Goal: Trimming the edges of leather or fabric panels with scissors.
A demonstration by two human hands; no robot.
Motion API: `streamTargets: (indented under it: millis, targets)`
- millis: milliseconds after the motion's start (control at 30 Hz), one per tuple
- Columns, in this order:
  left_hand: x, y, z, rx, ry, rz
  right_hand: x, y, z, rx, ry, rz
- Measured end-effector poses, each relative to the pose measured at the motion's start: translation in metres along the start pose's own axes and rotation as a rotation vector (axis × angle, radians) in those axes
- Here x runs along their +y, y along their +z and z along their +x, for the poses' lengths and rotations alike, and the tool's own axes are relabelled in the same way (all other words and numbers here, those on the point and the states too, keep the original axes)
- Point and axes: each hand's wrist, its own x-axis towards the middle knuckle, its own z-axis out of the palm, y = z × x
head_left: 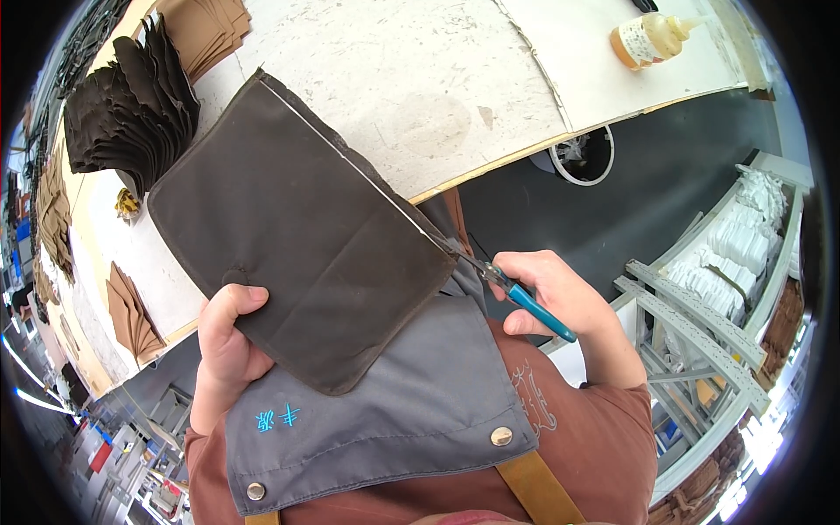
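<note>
So, nearest my camera was the grey apron point(376, 363), then my left hand point(229, 328), thumb on top, pinching the lower left edge of the dark brown panel point(297, 227), I'd guess to steady it. The panel lay slanted across the apron and the counter point(394, 79), seemingly turned so its right corner faced my tool side. My right hand point(556, 293) was wrapped around teal-handled snips point(538, 311), tips at that corner; couldn't tell whether they were cutting. Further out, a dark bundle point(131, 105) sat just past the panel, probably for easy reach, while an amber bottle point(634, 44) stood well apart, presumably out of the way.
</note>
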Motion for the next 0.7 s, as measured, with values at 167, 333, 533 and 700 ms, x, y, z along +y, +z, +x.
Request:
streamTargets:
  millis: [167, 333, 533, 700]
  targets:
    - [0.0001, -0.0006, 0.0010, 0.009, 0.006, 0.021, 0.0028, 0.0021, -0.0004, 0.029, 0.001, 0.034]
    - [0.0000, 0.0004, 0.0017, -0.011, -0.011, -0.008, 0.0007, 0.0012, 0.0002, 0.030, 0.026, 0.062]
    - [0.0003, 0.0006, 0.0033, 0.006, 0.005, 0.024, 0.0047, 0.0047, 0.0009, 0.076, 0.009, 0.037]
    - [0.0005, 0.0015, 0.0036, 0.002, 0.008, 0.012, 0.0048, 0.0058, 0.0018, 0.102, 0.003, 0.045]
